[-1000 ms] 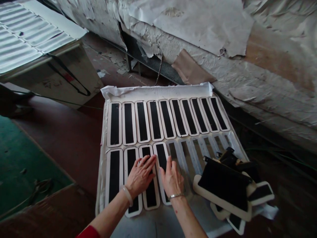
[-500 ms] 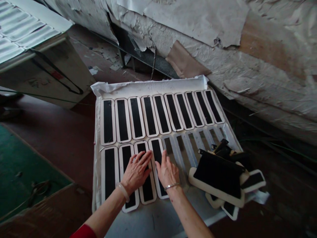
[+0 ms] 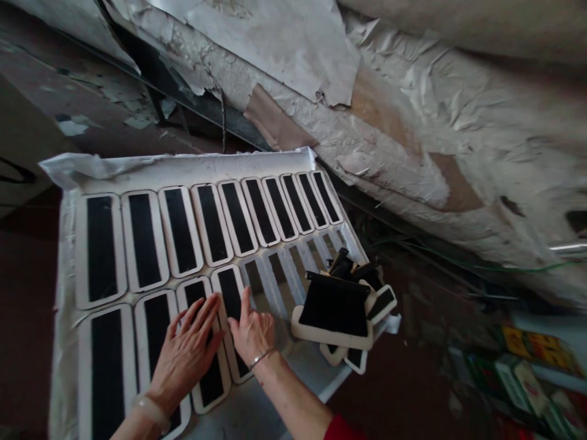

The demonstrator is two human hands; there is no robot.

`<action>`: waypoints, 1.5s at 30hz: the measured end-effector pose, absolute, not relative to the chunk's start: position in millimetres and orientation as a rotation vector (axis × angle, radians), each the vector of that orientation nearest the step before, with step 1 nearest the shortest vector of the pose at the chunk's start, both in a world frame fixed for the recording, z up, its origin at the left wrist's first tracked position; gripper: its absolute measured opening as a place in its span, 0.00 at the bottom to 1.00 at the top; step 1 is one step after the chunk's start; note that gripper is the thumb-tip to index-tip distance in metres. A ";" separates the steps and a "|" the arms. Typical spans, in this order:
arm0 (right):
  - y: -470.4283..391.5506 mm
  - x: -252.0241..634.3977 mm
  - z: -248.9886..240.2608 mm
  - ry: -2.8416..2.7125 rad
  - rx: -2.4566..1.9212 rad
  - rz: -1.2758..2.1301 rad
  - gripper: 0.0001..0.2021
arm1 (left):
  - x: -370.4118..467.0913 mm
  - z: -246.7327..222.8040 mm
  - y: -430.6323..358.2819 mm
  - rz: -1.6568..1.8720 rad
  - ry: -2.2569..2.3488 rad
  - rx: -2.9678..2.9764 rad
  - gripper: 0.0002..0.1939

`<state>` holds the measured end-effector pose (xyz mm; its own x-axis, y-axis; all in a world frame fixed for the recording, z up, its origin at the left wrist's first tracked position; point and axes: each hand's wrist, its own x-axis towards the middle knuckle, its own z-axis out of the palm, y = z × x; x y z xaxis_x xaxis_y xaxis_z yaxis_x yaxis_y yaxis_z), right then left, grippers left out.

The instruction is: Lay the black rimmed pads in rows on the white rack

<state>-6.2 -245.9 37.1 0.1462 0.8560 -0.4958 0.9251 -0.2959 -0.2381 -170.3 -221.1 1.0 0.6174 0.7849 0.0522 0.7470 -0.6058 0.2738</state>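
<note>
My left hand (image 3: 190,342) lies with fingers stretched across a rounded, cream-edged piece with a black centre strip (image 3: 211,382) in the near row. Just right of it, my right hand (image 3: 252,336) rests at the right edge of the last piece in that row (image 3: 230,293), index finger and thumb apart, other fingers curled. Neither hand grips anything. Similar pieces (image 3: 207,223) line the far row side by side. They lie on a pale, cloth-covered board (image 3: 202,164) with slots (image 3: 284,281) to the right of my right hand.
A heap of black fabric pieces with cream borders (image 3: 334,305) sits on the board's right side. Behind runs a long bench draped in worn, torn pale covering (image 3: 394,140). Blurred coloured boxes (image 3: 527,379) lie at lower right.
The camera view has swung right, so the board appears farther left and the box at left is mostly out of view. Both hands stay on the same pieces.
</note>
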 end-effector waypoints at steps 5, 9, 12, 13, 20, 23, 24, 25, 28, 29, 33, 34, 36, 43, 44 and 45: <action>-318.3 50.5 54.8 1.981 2.538 -0.598 0.32 | -167.1 2.7 -220.1 0.260 1.212 2.631 0.43; -381.7 128.6 62.6 1.999 2.456 -0.114 0.33 | -166.8 4.1 -220.9 0.225 1.201 2.648 0.46; -405.0 178.4 58.4 1.966 2.255 -0.006 0.37 | -168.5 2.6 -220.9 0.194 1.198 2.652 0.47; -407.8 190.3 56.3 1.979 2.194 0.017 0.38 | -169.1 2.5 -220.6 0.189 1.195 2.655 0.47; -400.7 222.6 54.5 2.141 1.902 0.098 0.33 | -166.1 10.1 -214.2 0.175 1.165 2.771 0.49; -399.3 225.4 59.2 2.172 1.798 0.130 0.30 | -163.8 12.1 -212.0 0.167 1.152 2.828 0.50; -399.6 225.8 60.5 2.193 1.766 0.146 0.30 | -163.3 12.3 -211.6 0.168 1.134 2.845 0.50; -400.3 226.2 61.5 2.216 1.743 0.163 0.32 | -163.0 12.4 -211.2 0.173 1.106 2.860 0.50; -404.4 229.3 62.5 2.287 1.714 0.208 0.39 | -162.8 12.7 -211.0 0.180 1.045 2.856 0.53; -406.1 231.8 62.3 2.317 1.717 0.212 0.40 | -163.0 12.8 -211.2 0.172 1.038 2.842 0.53; -404.5 249.0 70.1 2.459 1.746 0.185 0.38 | -164.5 11.2 -212.6 0.084 1.055 2.815 0.55; -400.4 253.1 77.0 2.501 1.766 0.191 0.37 | -165.1 10.3 -213.0 0.064 1.058 2.814 0.57; -387.3 257.4 98.3 2.562 1.849 0.219 0.34 | -166.1 8.4 -213.4 0.052 1.072 2.807 0.59; -335.8 226.1 169.7 2.059 2.819 -0.461 0.17 | -166.2 7.8 -212.9 0.108 1.077 2.766 0.53; -331.1 217.7 169.3 1.810 2.949 -0.748 0.19 | -165.2 8.0 -212.9 0.106 1.084 2.765 0.50; -327.0 208.5 166.1 1.595 3.012 -1.001 0.21 | -164.1 8.2 -213.0 0.107 1.088 2.764 0.47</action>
